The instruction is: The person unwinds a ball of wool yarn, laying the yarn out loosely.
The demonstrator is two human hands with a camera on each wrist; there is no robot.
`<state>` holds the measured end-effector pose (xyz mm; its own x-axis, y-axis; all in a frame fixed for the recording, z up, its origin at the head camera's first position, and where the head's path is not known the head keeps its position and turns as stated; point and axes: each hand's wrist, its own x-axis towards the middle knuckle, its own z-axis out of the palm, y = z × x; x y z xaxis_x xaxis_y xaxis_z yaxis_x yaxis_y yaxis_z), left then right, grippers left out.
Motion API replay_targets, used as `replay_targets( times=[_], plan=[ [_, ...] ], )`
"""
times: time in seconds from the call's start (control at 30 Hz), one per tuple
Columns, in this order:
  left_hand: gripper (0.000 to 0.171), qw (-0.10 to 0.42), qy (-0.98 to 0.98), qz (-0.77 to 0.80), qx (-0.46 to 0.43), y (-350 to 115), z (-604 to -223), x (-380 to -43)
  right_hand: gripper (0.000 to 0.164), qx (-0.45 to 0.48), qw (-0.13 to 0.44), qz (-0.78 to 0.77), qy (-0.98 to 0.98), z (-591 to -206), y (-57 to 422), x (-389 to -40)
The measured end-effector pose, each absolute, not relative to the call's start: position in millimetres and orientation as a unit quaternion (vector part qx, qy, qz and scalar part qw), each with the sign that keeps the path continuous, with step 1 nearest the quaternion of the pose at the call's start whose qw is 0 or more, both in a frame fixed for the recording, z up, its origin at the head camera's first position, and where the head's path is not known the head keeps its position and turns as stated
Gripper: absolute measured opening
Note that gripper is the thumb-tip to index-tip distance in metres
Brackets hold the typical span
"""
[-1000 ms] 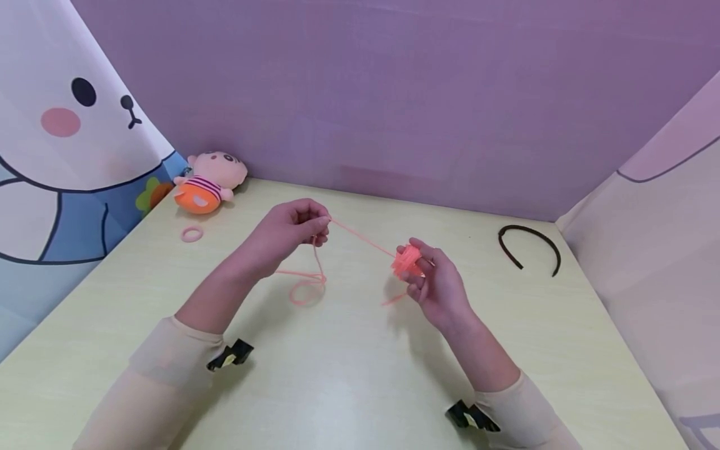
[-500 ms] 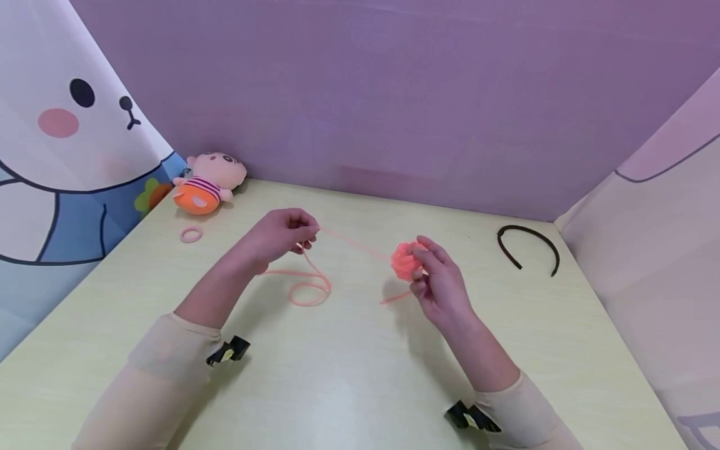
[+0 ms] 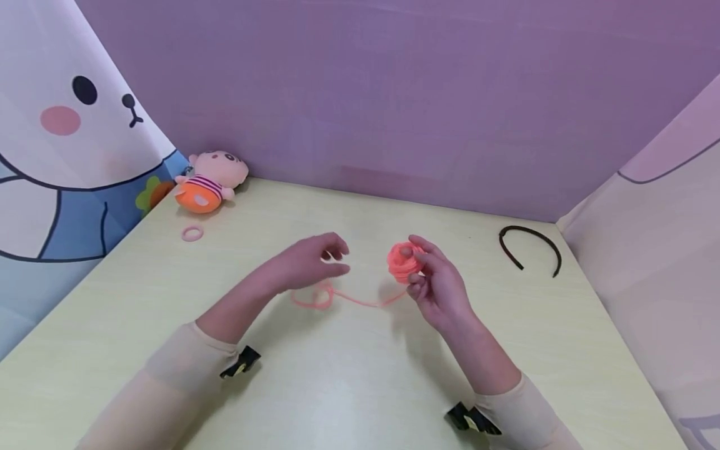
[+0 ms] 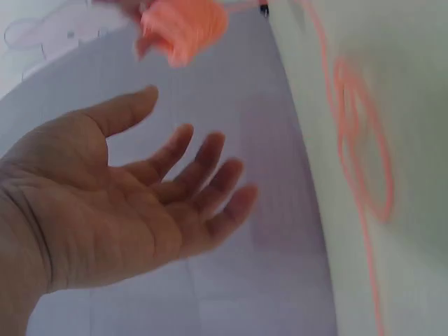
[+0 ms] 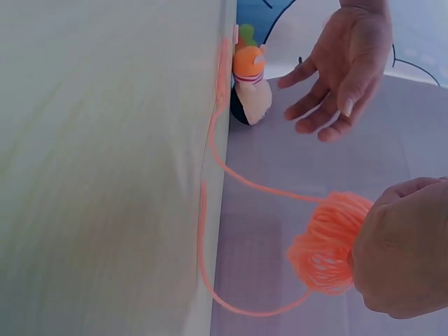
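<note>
In the head view a coral ball of yarn point(image 3: 404, 264) is gripped in the fingers of my right hand point(image 3: 441, 284), above the table. From it a loose strand of yarn point(image 3: 360, 303) trails left and curls into a loop under my left hand point(image 3: 312, 259). That left hand is empty, its thumb and fingers spread apart, a short way left of the ball. The left wrist view shows its bare palm and relaxed fingers point(image 4: 199, 171). Two strands hang from the wound yarn point(image 5: 329, 241) in the right wrist view.
A plush doll point(image 3: 208, 181) in orange and stripes lies at the table's back left corner, with a pink ring point(image 3: 192, 233) before it. A black headband point(image 3: 529, 234) lies at the right. Printed and purple cloth walls point(image 3: 394, 106) bound the table point(image 3: 349, 387).
My left hand has let go of the yarn strand and moved down and right, closer to the ball. The strand has dropped slack. My right hand stays in place, the ball slightly turned.
</note>
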<state>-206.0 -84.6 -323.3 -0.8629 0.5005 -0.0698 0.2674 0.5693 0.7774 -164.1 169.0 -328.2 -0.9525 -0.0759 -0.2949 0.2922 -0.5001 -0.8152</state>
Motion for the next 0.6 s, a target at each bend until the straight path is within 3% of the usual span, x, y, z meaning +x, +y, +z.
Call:
replay_targets(
  times=[0.17, 0.47, 0.6],
  plan=[
    [0.03, 0.203, 0.845, 0.431, 0.243, -62.1, -333.3, -194.0, 0.035, 0.084, 0.119, -0.87, 0.471, -326.4, 169.4, -161.5],
    [0.053, 0.267, 0.785, 0.497, 0.257, -37.4, -354.5, -182.6, 0.04, 0.041, 0.131, -0.887, 0.441, -325.1, 169.2, -158.5],
    [0.05, 0.3, 0.757, 0.521, 0.256, -34.5, -355.4, -180.8, 0.038, 0.032, 0.132, -0.89, 0.435, -324.1, 168.9, -157.4]
  ],
)
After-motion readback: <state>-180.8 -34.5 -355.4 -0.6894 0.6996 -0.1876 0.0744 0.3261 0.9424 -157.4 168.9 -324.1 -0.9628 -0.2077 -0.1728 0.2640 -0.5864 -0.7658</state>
